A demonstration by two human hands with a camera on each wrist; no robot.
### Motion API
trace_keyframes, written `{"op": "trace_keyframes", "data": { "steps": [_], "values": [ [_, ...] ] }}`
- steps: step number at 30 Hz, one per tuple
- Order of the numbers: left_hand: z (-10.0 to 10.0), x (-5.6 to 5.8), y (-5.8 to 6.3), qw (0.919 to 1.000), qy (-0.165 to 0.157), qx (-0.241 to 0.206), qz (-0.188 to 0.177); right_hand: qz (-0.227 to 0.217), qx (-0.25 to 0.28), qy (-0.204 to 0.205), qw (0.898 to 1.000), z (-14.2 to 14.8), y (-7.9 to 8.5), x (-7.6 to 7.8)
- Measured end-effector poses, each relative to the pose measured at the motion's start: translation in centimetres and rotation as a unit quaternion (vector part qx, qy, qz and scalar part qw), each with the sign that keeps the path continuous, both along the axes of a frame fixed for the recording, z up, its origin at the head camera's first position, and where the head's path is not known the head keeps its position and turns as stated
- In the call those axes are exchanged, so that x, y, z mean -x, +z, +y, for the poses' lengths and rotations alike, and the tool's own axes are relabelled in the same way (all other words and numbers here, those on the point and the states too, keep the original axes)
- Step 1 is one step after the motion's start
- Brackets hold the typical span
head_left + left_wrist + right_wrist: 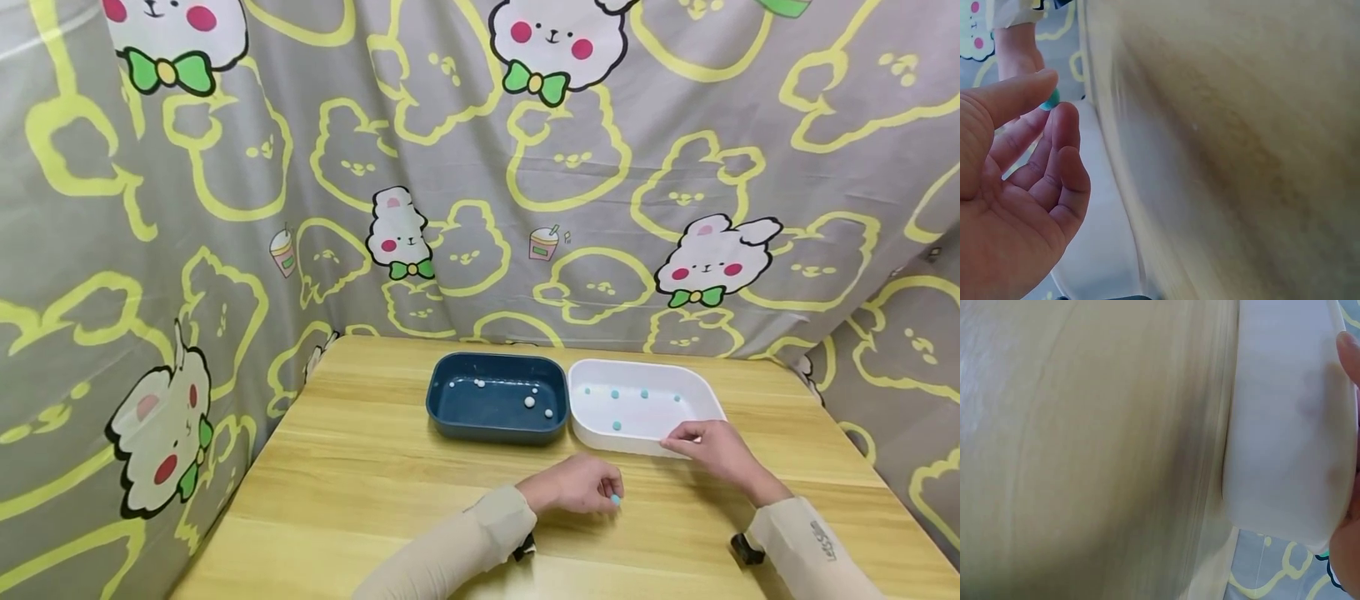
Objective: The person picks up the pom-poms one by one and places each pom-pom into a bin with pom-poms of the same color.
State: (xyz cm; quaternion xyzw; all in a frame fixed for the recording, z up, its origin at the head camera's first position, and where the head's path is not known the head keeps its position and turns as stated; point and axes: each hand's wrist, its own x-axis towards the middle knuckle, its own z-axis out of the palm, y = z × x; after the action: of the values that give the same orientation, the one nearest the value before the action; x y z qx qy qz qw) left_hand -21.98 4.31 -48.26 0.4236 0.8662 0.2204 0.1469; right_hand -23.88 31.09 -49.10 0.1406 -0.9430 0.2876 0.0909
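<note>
Between the thumb and fingertips of my left hand [573, 485] is a small teal ball [616, 500], held above the table in front of the white tub [630, 440]. The left wrist view also shows this teal ball [1051, 100], pinched, with the other fingers loosely bent. My right hand [716, 450] grips the near right rim of the white tub; in the right wrist view its thumb [1349, 356] lies at the rim, and its other fingers are mostly hidden behind the wall. Several teal balls [617, 426] lie spread on the tub's floor.
Left of the white tub, nearly touching it, stands a dark blue tub [487, 434] with several small white balls [529, 402] inside. Both are towards the back of a wooden table [337, 500]. A patterned curtain [465, 167] hangs behind the table and along its sides.
</note>
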Motion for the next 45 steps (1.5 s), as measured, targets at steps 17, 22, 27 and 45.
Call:
{"op": "trace_keyframes", "data": {
  "steps": [17, 22, 27, 45],
  "values": [
    [0.8, 1.1, 2.0, 0.9988, 0.012, -0.045, -0.013, 0.012, 0.013, 0.011, 1.000, 0.0, -0.1, 0.0],
    [0.7, 1.5, 2.9, 0.9966, 0.021, -0.079, -0.005, 0.018, 0.009, 0.015, 1.000, 0.0, 0.2, 0.2],
    [0.4, 2.1, 3.5, 0.9942, 0.030, -0.103, 0.001, 0.014, -0.001, 0.016, 1.000, 0.1, 0.3, 0.3],
    [-0.5, 4.4, 3.9, 0.9781, 0.121, -0.162, -0.048, 0.009, 0.003, 0.013, 1.000, 0.4, -0.2, 0.3]
  ]
}}
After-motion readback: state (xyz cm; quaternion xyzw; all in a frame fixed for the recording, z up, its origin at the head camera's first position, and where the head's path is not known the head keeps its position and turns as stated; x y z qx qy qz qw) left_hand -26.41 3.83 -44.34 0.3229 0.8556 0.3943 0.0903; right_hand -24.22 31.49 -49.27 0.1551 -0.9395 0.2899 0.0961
